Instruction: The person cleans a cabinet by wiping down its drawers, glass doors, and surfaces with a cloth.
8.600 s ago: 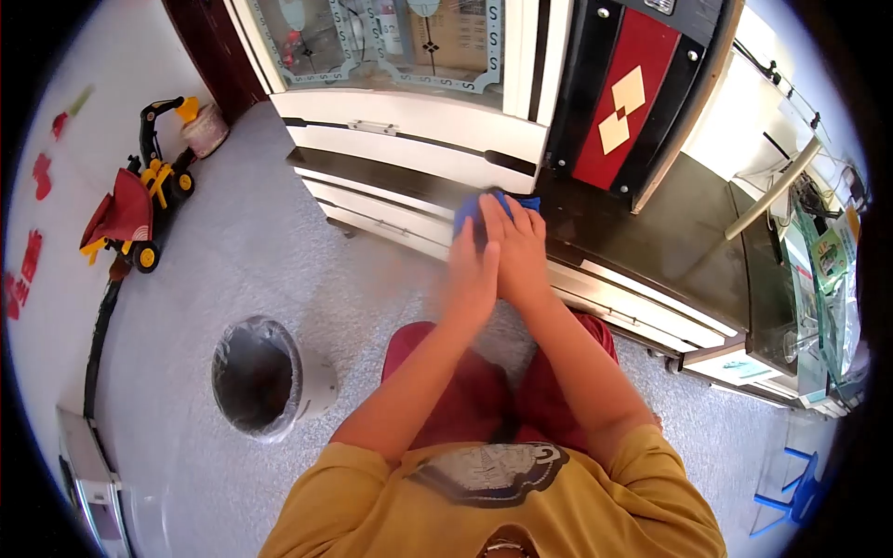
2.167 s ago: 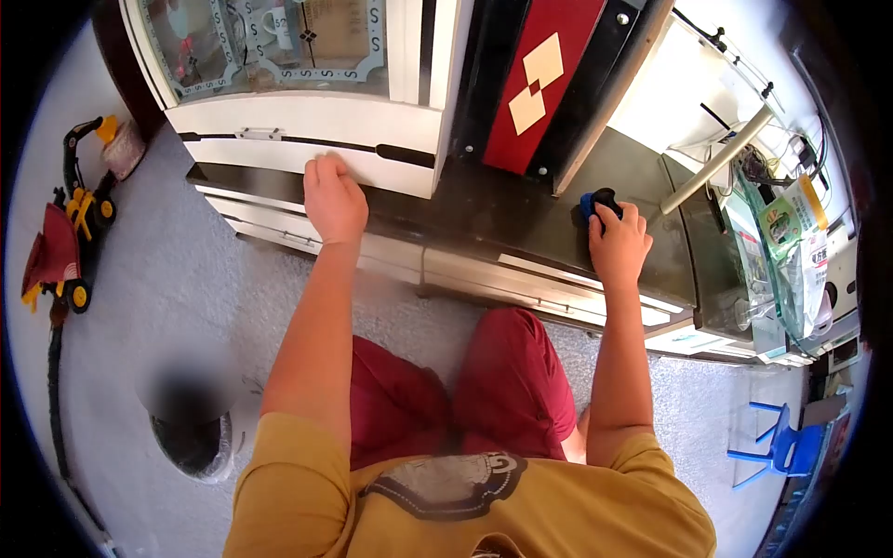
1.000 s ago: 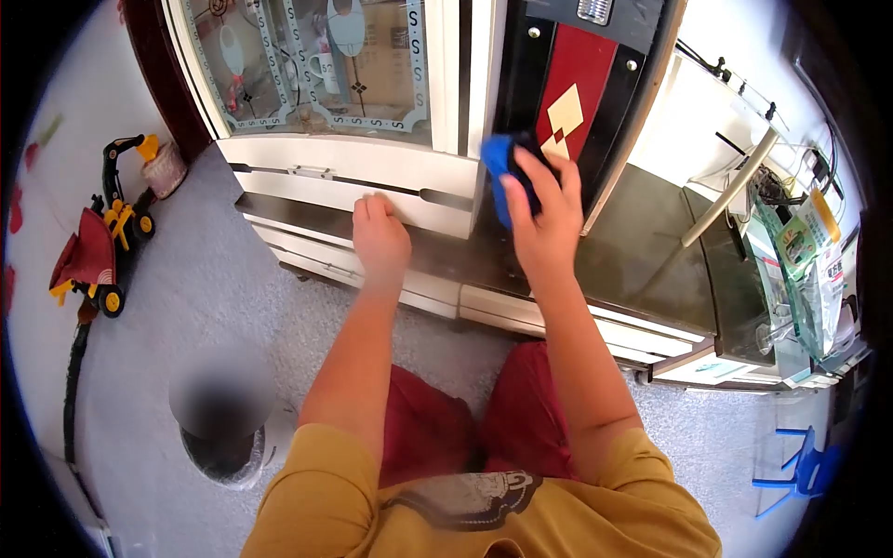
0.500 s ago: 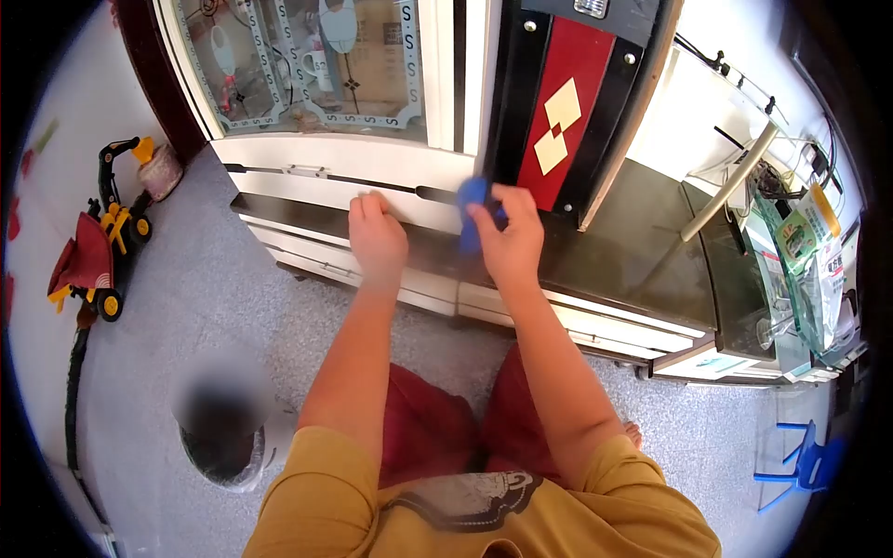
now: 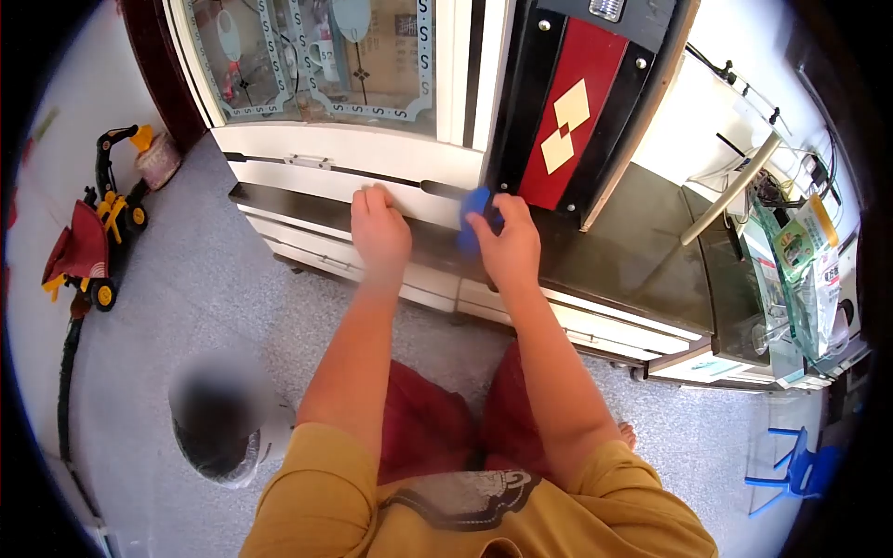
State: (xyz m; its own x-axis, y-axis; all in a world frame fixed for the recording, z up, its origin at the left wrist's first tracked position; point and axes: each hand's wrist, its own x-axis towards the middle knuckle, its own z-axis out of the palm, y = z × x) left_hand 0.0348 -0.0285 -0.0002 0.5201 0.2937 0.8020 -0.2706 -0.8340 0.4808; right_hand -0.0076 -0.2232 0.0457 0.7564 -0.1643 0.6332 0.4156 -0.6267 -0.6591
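Note:
My right hand (image 5: 512,240) is closed on a blurred blue object (image 5: 475,221), perhaps a sponge, with thumb and fingers on either side. It is by the lower right of the white cabinet panel (image 5: 372,169), just above the dark ledge (image 5: 437,246). My left hand (image 5: 379,231) is in front of the same panel and ledge, a short way to the left. Its fingers are curled together, and whatever they may hold is hidden. A black strip with a metal latch (image 5: 307,162) runs across the panel above my hands.
Glass doors (image 5: 316,65) rise above the panel, beside a black and red upright unit (image 5: 574,116). White drawers (image 5: 595,325) lie below the ledge. A lined bin (image 5: 219,446) and toy digger (image 5: 93,242) stand at left. Plastic packages (image 5: 807,251) and a blue chair (image 5: 800,470) are right.
The view has shifted slightly. My right hand has moved a little left and down against the cabinet with the blue object. My left hand keeps its curled pose.

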